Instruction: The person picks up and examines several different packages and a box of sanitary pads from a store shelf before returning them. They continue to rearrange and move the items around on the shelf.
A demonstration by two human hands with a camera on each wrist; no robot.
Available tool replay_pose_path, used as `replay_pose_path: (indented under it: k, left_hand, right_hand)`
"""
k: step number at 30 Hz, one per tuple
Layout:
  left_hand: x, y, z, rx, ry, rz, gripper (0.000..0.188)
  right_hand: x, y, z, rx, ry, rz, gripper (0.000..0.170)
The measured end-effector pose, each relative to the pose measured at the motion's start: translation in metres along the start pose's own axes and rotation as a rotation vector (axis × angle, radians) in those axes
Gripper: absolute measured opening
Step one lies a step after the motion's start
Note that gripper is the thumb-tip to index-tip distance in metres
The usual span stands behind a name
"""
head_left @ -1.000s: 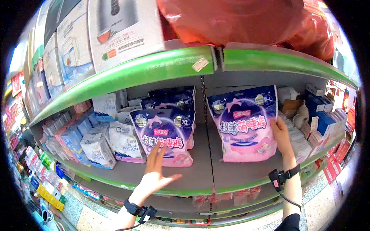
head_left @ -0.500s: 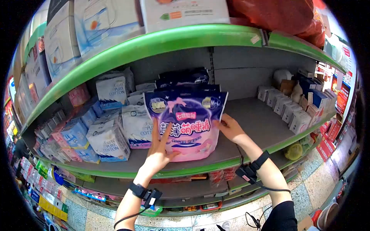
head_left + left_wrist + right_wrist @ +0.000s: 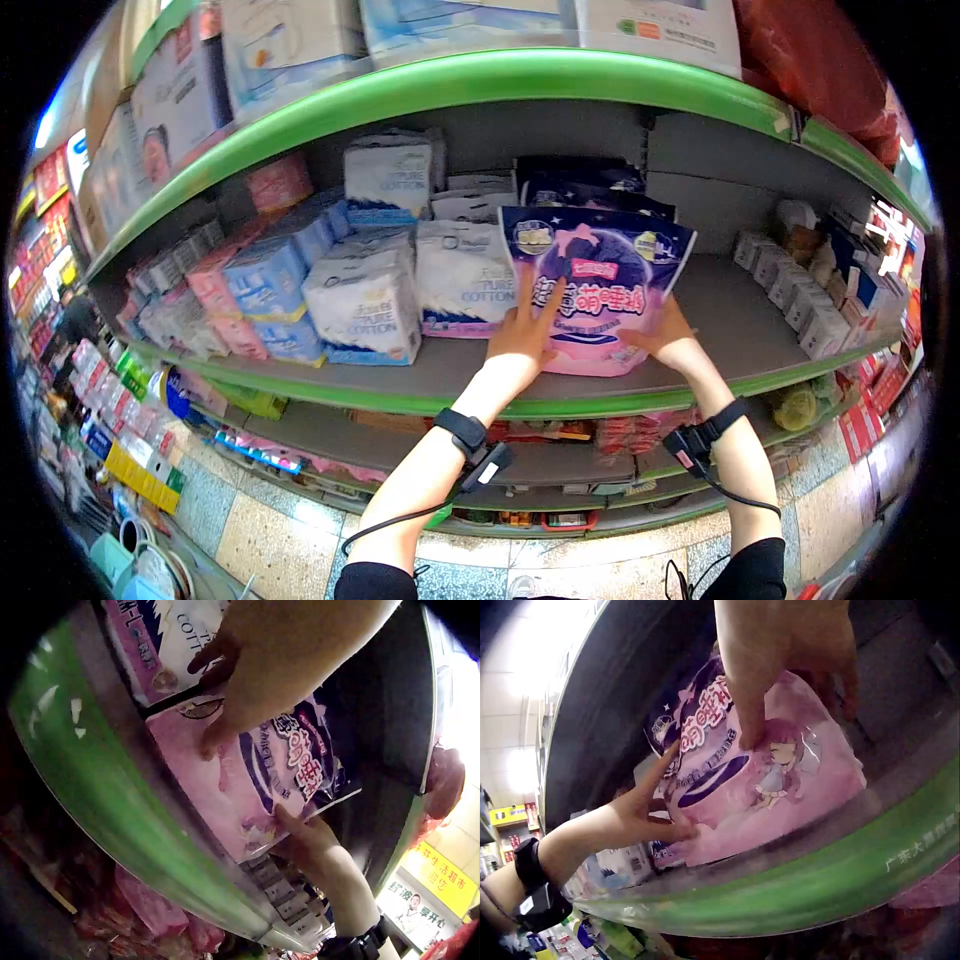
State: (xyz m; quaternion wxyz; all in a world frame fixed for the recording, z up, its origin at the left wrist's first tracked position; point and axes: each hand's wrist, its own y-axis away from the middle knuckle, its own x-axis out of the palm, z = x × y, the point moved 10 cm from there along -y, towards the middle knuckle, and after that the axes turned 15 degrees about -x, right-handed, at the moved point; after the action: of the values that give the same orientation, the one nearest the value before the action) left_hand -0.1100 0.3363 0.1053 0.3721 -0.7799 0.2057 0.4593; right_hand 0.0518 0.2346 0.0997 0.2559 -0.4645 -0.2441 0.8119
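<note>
A purple and pink pack of sleep pants (image 3: 605, 272) stands upright near the front of the shelf, between my two hands. My left hand (image 3: 520, 338) lies along its left side, straight fingers spread on the front and the thumb low on the pink part. At the right side, my right hand (image 3: 674, 338) grips the edge, its thumb (image 3: 753, 736) on the front and its fingers round the side. Dark-topped packs (image 3: 580, 178) stand behind, partly hidden. To the left is a white "Pure Cotton" pack (image 3: 465, 272), close to my left fingers.
More white cotton packs (image 3: 362, 300) and blue packs (image 3: 270, 275) fill the shelf's left part. Small boxes (image 3: 805, 300) line the right. A green shelf edge (image 3: 450, 400) runs in front; another green-edged shelf (image 3: 480, 78) with boxes hangs above.
The pack of sleep pants has moved left from the bare right part of the shelf to stand before the other packs. My left hand has come to its left side; the view has turned left.
</note>
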Motion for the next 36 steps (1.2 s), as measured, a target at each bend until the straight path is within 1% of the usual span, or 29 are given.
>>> replay_pose_path:
  k: [1, 2, 3, 4, 5, 6, 7, 9, 10, 11, 13, 14, 15, 16, 17, 18, 19, 21, 23, 25, 26, 27, 28, 29, 31, 32, 33, 35, 36]
  left_hand:
    - [-0.003, 0.005, -0.002, 0.034, -0.014, -0.021, 0.096]
    - [-0.01, 0.01, -0.003, 0.082, 0.052, -0.092, 0.093]
    - [-0.008, 0.014, -0.001, 0.064, 0.048, -0.101, 0.093]
    - [-0.013, 0.019, -0.002, 0.062, 0.051, -0.158, 0.092]
    - [-0.017, 0.024, -0.005, 0.062, 0.053, -0.212, 0.091]
    - [-0.017, 0.027, -0.002, 0.05, 0.142, -0.233, 0.093]
    - [-0.017, 0.031, -0.004, 0.03, 0.136, -0.229, 0.093]
    - [-0.022, 0.038, -0.002, -0.054, 0.12, -0.235, 0.093]
    - [-0.019, 0.038, -0.002, -0.094, 0.103, -0.184, 0.092]
    - [0.002, 0.037, 0.006, -0.24, 0.162, 0.124, 0.09]
    - [-0.029, 0.055, -0.013, -0.126, 0.104, -0.211, 0.087]
    - [-0.033, 0.064, -0.017, -0.111, 0.118, -0.238, 0.087]
    - [-0.036, 0.072, -0.021, -0.093, 0.132, -0.263, 0.087]
    - [-0.023, 0.076, -0.017, -0.148, 0.167, -0.113, 0.083]
    - [-0.029, 0.09, -0.021, -0.159, 0.163, -0.127, 0.084]
    - [-0.038, 0.107, -0.029, -0.09, 0.235, -0.173, 0.083]
    - [-0.045, 0.127, -0.035, -0.021, 0.304, -0.218, 0.082]
    - [-0.044, 0.169, -0.044, 0.054, 0.391, -0.137, 0.074]
    - [-0.034, 0.209, -0.039, 0.073, 0.504, 0.013, 0.07]
    - [-0.023, 0.243, -0.02, -0.025, 0.631, 0.19, 0.068]
    - [-0.024, 0.257, -0.01, -0.033, 0.624, 0.186, 0.068]
    - [-0.02, 0.268, 0.008, -0.124, 0.64, 0.203, 0.067]
    - [-0.018, 0.277, 0.026, -0.211, 0.659, 0.22, 0.067]
    - [-0.022, 0.285, 0.037, -0.208, 0.664, 0.216, 0.067]
    - [-0.021, 0.303, 0.069, -0.31, 0.713, 0.275, 0.065]
    - [-0.027, 0.311, 0.084, -0.329, 0.702, 0.259, 0.065]
    - [-0.03, 0.319, 0.102, -0.363, 0.778, 0.255, 0.064]
    - [-0.041, 0.335, 0.137, -0.369, 0.725, 0.253, 0.06]
    - [-0.04, 0.344, 0.158, -0.42, 0.748, 0.297, 0.059]
  right_hand:
    - [0.0, 0.003, 0.004, -0.016, -0.012, 0.011, 0.082]
    - [-0.005, 0.008, 0.007, -0.014, -0.109, -0.053, 0.077]
    - [-0.01, 0.012, 0.007, -0.01, -0.204, -0.114, 0.072]
    - [-0.012, 0.015, 0.008, -0.021, -0.211, -0.101, 0.072]
    - [-0.017, 0.021, -0.001, 0.057, -0.223, -0.129, 0.067]
    - [-0.018, 0.03, -0.01, 0.14, -0.235, -0.156, 0.062]
    - [-0.022, 0.034, -0.004, 0.182, -0.138, -0.13, 0.06]
    - [-0.029, 0.037, 0.008, 0.155, -0.118, -0.147, 0.059]
    - [-0.034, 0.037, 0.011, 0.097, -0.041, -0.154, 0.059]
    - [-0.033, 0.036, 0.018, 0.132, -0.124, -0.142, 0.058]
    - [-0.033, 0.035, 0.014, 0.096, -0.14, -0.192, 0.06]
    - [-0.029, 0.037, 0.013, 0.122, -0.185, -0.143, 0.062]
    - [-0.029, 0.04, 0.014, 0.116, -0.196, -0.135, 0.062]
    - [-0.038, 0.046, 0.012, 0.089, -0.12, -0.192, 0.063]
    - [-0.045, 0.05, 0.02, 0.063, -0.047, -0.25, 0.065]
    - [-0.053, 0.059, 0.027, 0.071, 0.026, -0.314, 0.066]
    - [-0.061, 0.065, 0.045, 0.045, 0.006, -0.354, 0.061]
    - [-0.067, 0.086, 0.059, -0.015, -0.145, -0.444, 0.051]
    - [-0.065, 0.107, 0.083, -0.095, -0.279, -0.431, 0.041]
    - [-0.05, 0.131, 0.09, -0.077, -0.419, -0.319, 0.036]
    - [-0.043, 0.139, 0.106, -0.067, -0.509, -0.312, 0.034]
    - [-0.033, 0.149, 0.112, -0.021, -0.547, -0.293, 0.031]
    - [-0.021, 0.156, 0.12, 0.009, -0.546, -0.215, 0.028]
    - [-0.008, 0.163, 0.128, 0.037, -0.541, -0.137, 0.026]
    - [0.023, 0.172, 0.144, 0.106, -0.635, -0.061, 0.022]
    - [0.038, 0.176, 0.151, 0.128, -0.648, -0.048, 0.021]
    - [0.057, 0.179, 0.158, 0.164, -0.684, -0.03, 0.02]
    - [0.096, 0.184, 0.176, 0.195, -0.665, 0.019, 0.018]
    - [0.118, 0.189, 0.18, 0.224, -0.698, 0.005, 0.017]
